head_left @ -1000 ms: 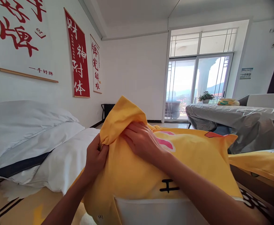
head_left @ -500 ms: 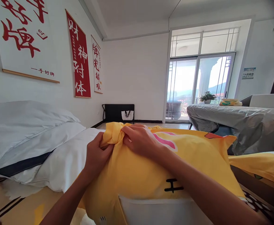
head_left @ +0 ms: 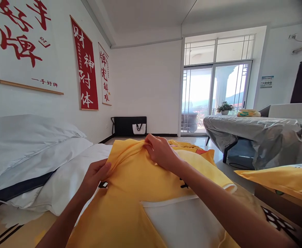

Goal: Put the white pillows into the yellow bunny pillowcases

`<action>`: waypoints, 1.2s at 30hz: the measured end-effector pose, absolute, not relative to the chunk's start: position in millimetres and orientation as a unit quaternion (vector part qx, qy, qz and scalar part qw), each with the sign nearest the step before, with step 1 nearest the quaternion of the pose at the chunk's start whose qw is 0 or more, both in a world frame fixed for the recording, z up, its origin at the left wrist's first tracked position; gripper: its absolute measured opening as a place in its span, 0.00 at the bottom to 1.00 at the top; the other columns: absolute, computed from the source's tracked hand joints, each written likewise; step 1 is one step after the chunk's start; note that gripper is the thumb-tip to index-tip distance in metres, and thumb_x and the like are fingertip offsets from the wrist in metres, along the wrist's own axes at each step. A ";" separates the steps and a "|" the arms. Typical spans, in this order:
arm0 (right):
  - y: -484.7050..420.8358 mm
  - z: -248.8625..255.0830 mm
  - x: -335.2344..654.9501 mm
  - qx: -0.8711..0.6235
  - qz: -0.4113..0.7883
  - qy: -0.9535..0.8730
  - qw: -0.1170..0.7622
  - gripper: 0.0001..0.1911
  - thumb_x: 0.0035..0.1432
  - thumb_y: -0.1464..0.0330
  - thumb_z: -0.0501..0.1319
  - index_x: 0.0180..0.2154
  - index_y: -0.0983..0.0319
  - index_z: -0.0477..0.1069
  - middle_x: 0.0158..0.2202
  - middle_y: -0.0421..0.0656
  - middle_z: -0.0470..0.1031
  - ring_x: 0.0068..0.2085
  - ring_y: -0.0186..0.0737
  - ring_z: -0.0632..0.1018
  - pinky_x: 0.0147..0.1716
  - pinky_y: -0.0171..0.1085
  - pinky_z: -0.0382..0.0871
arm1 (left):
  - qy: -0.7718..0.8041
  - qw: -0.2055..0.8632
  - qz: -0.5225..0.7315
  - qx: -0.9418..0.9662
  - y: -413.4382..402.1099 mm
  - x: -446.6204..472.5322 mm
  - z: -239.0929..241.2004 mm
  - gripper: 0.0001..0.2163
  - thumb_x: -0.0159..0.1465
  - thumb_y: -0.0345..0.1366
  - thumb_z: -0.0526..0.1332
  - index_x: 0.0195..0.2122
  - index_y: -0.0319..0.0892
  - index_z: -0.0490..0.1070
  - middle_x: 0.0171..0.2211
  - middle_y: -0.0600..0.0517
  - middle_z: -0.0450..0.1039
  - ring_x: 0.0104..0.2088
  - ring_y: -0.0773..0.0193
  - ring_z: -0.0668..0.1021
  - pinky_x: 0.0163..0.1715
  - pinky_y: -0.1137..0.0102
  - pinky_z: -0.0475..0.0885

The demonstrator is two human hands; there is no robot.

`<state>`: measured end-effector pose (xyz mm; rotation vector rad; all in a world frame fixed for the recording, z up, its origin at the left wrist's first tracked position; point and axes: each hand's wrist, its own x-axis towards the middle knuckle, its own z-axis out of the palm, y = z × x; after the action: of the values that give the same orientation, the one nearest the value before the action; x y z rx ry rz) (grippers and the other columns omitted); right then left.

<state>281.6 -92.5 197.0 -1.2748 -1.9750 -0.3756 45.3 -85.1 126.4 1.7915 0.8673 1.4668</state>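
A yellow pillowcase [head_left: 137, 193] with black marks lies over a white pillow [head_left: 184, 220] in front of me on the bed. My left hand [head_left: 95, 177] is closed on the case's left edge, thumb on top. My right hand [head_left: 159, 151] pinches the far top edge of the yellow cloth, fingers curled. The white pillow shows through the case's open end near me. The two hands are apart, the left one lower and nearer to me.
Two white pillows [head_left: 29, 148] are stacked at the left against the wall with red calligraphy scrolls [head_left: 85, 65]. A grey covered table [head_left: 259, 132] stands at the right before glass balcony doors [head_left: 212, 96]. Another yellow cloth [head_left: 282, 179] lies at the right edge.
The raised yellow corner has come down and flattened. My left hand moved down and left along the edge; my right hand shifted right, and the case turned so the pink print is out of view.
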 end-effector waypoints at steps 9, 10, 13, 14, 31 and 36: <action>-87.7 197.2 248.2 -0.390 -0.251 -0.815 0.347 0.09 0.52 0.80 0.53 0.29 0.60 0.62 0.24 0.37 0.67 0.26 0.34 0.64 0.32 0.34 0.53 | 0.416 0.193 0.390 0.798 -87.0 71.5 192.9 0.11 0.54 0.43 0.61 0.34 0.42 0.71 0.32 0.51 0.76 0.33 0.55 0.77 0.27 0.69 0.68; -89.5 196.6 246.4 -0.380 -0.275 -0.813 0.344 0.10 0.53 0.81 0.51 0.29 0.61 0.62 0.25 0.38 0.68 0.27 0.34 0.64 0.33 0.34 0.53 | 0.426 0.156 0.390 0.801 -86.2 74.3 193.4 0.08 0.55 0.41 0.59 0.30 0.42 0.70 0.28 0.52 0.75 0.30 0.57 0.76 0.26 0.70 0.67; -101.4 187.1 248.1 -0.382 -0.305 -0.801 0.344 0.08 0.60 0.76 0.50 0.33 0.61 0.65 0.31 0.43 0.71 0.34 0.38 0.68 0.35 0.37 0.54 | 0.452 0.071 0.430 0.779 -78.9 78.3 184.4 0.08 0.57 0.38 0.54 0.24 0.42 0.66 0.24 0.54 0.72 0.26 0.61 0.73 0.25 0.70 0.64; -106.4 180.0 251.1 -0.389 -0.292 -0.804 0.343 0.05 0.62 0.71 0.52 0.35 0.62 0.66 0.33 0.44 0.71 0.36 0.40 0.68 0.37 0.38 0.56 | 0.456 0.062 0.459 0.760 -74.8 78.7 178.7 0.09 0.59 0.39 0.53 0.25 0.42 0.67 0.25 0.53 0.72 0.27 0.61 0.73 0.26 0.69 0.64; -91.4 93.6 316.8 -0.409 -0.160 -0.866 0.241 0.17 0.61 0.58 0.55 0.47 0.61 0.68 0.47 0.49 0.72 0.48 0.47 0.69 0.51 0.48 0.57 | 0.595 0.080 0.525 0.603 27.7 39.8 108.0 0.18 0.60 0.48 0.50 0.35 0.38 0.69 0.36 0.41 0.76 0.37 0.51 0.77 0.35 0.63 0.69; -59.2 40.5 379.9 -0.504 -0.004 -0.844 0.184 0.24 0.62 0.62 0.53 0.58 0.61 0.63 0.57 0.50 0.68 0.58 0.47 0.67 0.56 0.48 0.54 | 0.555 0.111 0.368 0.737 26.9 65.8 41.7 0.24 0.59 0.49 0.54 0.49 0.37 0.68 0.49 0.38 0.73 0.51 0.47 0.74 0.50 0.58 0.66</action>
<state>379.9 -59.2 40.5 -1.4202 -2.3796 -0.0110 65.8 26.9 41.7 2.1667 1.6311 1.0826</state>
